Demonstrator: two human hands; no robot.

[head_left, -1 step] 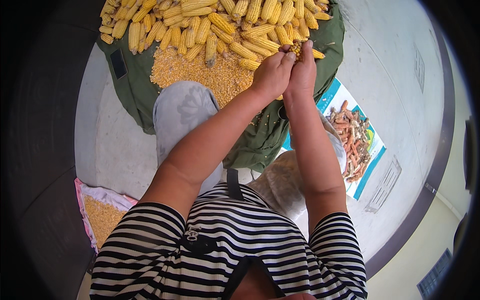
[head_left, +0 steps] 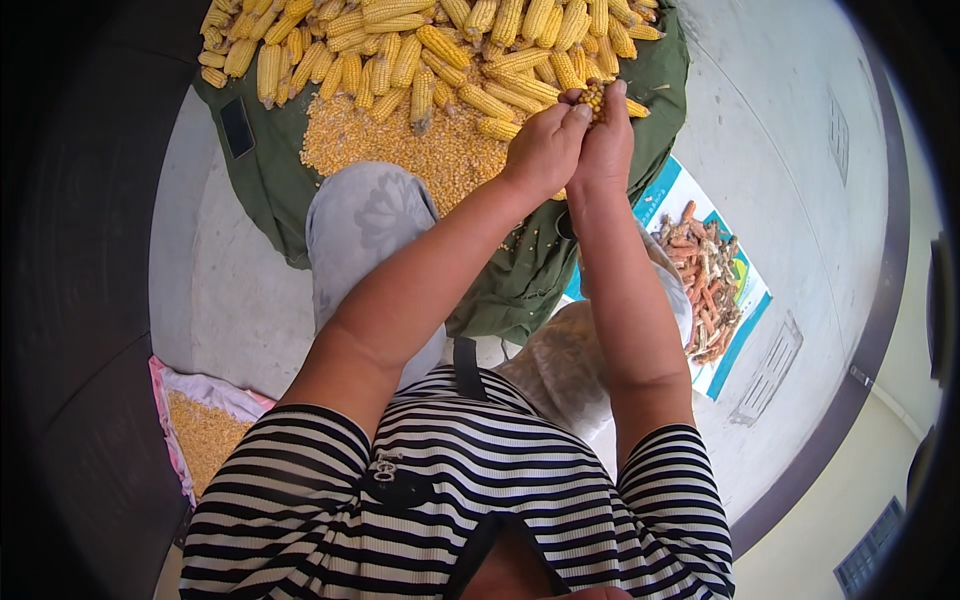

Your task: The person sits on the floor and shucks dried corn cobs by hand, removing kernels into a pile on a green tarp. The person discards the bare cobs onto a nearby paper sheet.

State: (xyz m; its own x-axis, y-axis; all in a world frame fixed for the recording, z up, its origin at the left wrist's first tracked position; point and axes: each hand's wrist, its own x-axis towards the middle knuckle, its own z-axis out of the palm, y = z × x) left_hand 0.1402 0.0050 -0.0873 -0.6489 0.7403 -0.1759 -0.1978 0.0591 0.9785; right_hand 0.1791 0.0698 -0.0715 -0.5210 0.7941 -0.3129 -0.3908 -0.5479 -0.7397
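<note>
One ear of corn point(head_left: 592, 97) is gripped between the left hand point(head_left: 545, 150) and the right hand point(head_left: 606, 150); most of it is hidden by the fingers, so its length and lower part cannot be told; at the exposed part, rounded golden-yellow kernels are seen, broken up by darker gaps; it is held at the near right edge of a pile of yellow corn ears point(head_left: 400, 55), which are heaped loosely at many angles, their rows of kernels largely intact; below the pile, loose shelled kernels point(head_left: 350, 140) are spread in a thick layer.
</note>
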